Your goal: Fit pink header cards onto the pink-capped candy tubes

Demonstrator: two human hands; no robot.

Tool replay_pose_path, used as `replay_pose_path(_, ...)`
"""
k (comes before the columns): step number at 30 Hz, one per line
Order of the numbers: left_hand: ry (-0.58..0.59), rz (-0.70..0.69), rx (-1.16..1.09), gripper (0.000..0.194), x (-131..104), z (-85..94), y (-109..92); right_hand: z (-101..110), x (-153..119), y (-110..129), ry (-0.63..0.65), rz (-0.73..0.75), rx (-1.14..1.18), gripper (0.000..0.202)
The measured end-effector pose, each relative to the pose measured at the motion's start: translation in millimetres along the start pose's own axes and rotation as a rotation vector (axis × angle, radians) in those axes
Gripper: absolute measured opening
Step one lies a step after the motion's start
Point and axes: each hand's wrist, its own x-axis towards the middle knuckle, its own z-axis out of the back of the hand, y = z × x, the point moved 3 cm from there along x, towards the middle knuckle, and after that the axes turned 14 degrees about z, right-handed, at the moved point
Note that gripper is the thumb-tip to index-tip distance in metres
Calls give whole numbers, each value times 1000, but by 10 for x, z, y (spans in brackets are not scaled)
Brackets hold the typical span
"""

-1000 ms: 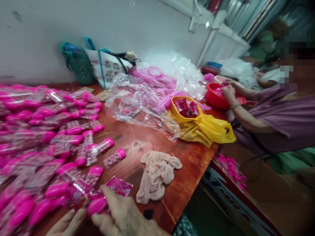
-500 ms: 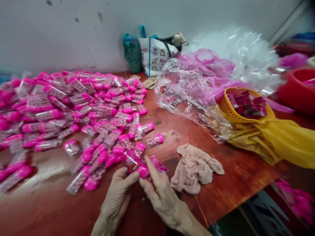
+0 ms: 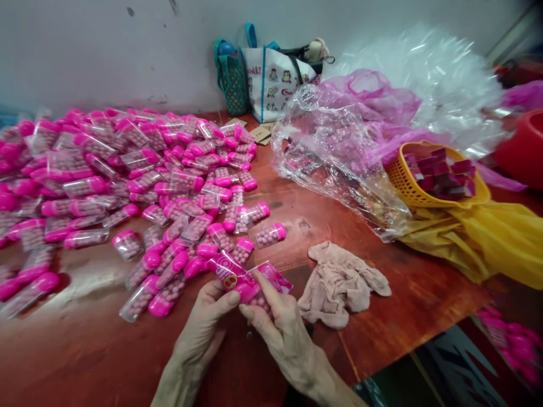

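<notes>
Both hands meet low in the middle of the head view, around one small clear bottle [image 3: 260,303] of pink candy balls with a bright pink cap. My left hand [image 3: 207,316] is closed, its thumb against a pink printed plastic sleeve [image 3: 228,269] beside the cap. Wrapped round the bottle's body is my right hand [image 3: 275,328], index finger stretched along it. A second pink printed sleeve [image 3: 275,278] shows behind that finger; whether the hand grips it I cannot tell. Just beyond lie several capped candy bottles [image 3: 169,277].
A large heap of candy bottles [image 3: 106,164] covers the table's left. To the right lie a crumpled beige cloth [image 3: 339,282], clear plastic film [image 3: 322,147], and a yellow basket [image 3: 407,186] of dark pink sleeves. Bags [image 3: 271,85] stand against the wall.
The camera view has shifted slightly, so the basket and bags appear further right. Both hands still hold the bottle and sleeve, with little change in grip.
</notes>
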Motion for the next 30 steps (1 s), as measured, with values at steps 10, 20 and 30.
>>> replay_pose_path(10,-25,-42,-16,19,66,-16,25,-75,26,-73,-41,96,-104,56)
replay_pose_path(20,-120,-151,-83,22,103,32,-27,-149,-129,-158,-39,-137,3,27)
replay_pose_path(30,-100,-162,-130,25,20,33,30,-257,-178,-72,-89,-75,-105,27)
